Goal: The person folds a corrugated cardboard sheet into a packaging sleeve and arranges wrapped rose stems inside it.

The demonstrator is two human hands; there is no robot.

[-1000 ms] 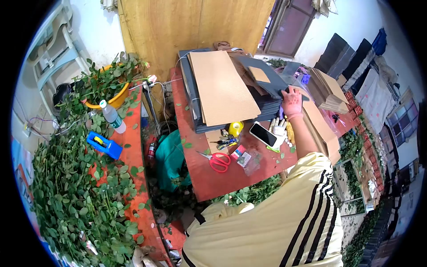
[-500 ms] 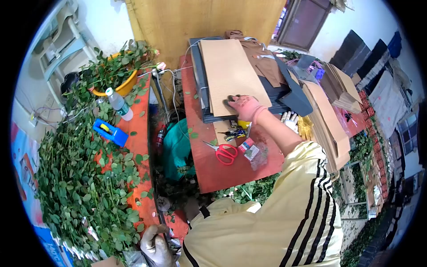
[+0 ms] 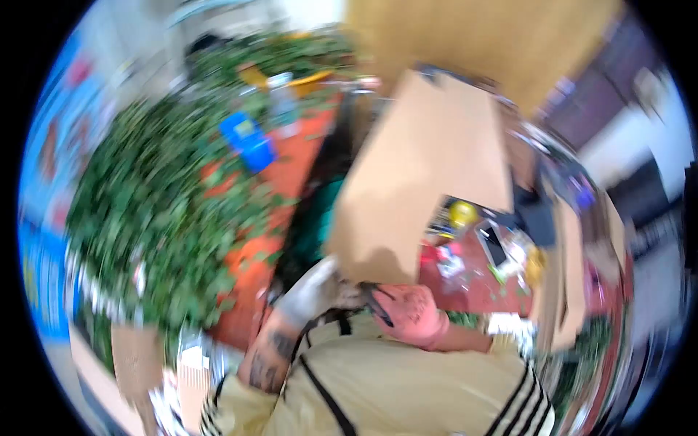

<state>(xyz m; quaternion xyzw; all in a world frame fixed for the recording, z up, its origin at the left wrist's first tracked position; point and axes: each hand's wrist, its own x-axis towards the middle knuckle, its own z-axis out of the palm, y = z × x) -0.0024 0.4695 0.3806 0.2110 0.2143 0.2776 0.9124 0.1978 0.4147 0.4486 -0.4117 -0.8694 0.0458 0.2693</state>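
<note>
A large tan cardboard sheet [image 3: 429,152] slants away from my body, its near edge down at my hands. My left hand [image 3: 309,294], in a whitish glove, closes on the lower left corner of the sheet. Against the near edge is my right hand [image 3: 411,316], in a pink glove with dark fingertips, its fingers curled at the cardboard. Motion blur softens both hands, and their exact grip is partly hidden. Under the sheet lies the red table [image 3: 472,289], with a phone [image 3: 492,243] and a round yellow item [image 3: 462,214] to the right.
On the left, leafy rose stems [image 3: 160,211] cover an orange-red table [image 3: 251,291]. A blue tape dispenser [image 3: 249,142] and a plastic bottle [image 3: 283,109] stand there. More cardboard [image 3: 568,276] is stacked at the right. A gap separates the two tables.
My right hand has come back from the cardboard pile to near my body. My left hand has risen to the sheet's corner. The sheet has moved towards me, and the view has shifted.
</note>
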